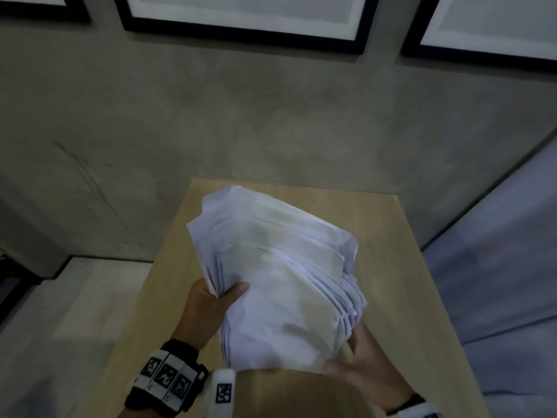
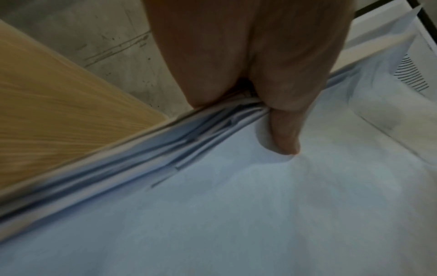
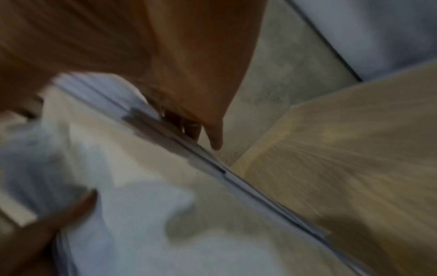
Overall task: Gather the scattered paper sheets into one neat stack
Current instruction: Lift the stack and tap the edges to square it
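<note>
Paper sheets (image 1: 280, 285) sit bunched in a two-handed grip above the tabletop (image 1: 401, 267). The left hand (image 1: 211, 309) pinches their left edge, thumb on top; the right hand (image 1: 370, 366) cups the near right corner, though blur hides how far its fingers curl. Edges fan out unevenly on the right side, so sheets could slide free and scatter if the pinch loosens or the bundle tips further. Only the left wrist view shows the thumb denting the top sheet and the layered edges under it. The head view alone shows the whole fanned bundle.
</note>
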Available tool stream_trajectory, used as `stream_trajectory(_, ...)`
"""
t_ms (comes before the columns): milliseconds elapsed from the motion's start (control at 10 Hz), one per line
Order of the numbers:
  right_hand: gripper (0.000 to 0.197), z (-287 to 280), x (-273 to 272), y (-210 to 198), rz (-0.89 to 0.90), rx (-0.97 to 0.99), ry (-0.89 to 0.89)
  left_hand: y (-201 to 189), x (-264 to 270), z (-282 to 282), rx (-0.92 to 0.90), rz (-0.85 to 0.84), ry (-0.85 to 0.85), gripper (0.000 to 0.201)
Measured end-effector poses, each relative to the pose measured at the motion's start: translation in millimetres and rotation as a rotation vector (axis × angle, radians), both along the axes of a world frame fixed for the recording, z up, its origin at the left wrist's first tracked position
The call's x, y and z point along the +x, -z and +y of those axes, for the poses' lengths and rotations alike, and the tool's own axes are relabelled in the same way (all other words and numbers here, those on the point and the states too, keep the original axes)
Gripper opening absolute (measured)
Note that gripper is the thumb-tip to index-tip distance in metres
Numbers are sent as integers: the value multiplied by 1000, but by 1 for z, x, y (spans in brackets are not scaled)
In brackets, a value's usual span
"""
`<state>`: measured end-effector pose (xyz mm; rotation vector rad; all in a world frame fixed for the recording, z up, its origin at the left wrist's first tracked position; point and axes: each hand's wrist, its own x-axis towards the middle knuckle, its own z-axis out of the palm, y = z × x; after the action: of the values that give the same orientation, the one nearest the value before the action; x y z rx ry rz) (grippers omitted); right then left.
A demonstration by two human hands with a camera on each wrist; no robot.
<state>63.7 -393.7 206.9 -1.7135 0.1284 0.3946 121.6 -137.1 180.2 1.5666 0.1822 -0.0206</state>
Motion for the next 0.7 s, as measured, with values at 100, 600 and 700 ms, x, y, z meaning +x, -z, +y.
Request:
stream_trajectory(100,47,5,3,18,-125,-148,135,-7,-2,-4,-58,48,150,30)
stream_trajectory(600,39,11,32,-9,-332,37,359,-23,24,-20,100,-152,5,40)
stream_trajectory(700,45,16,34,-10,-318,85,376,-21,26,-26,108,-169,-8,29)
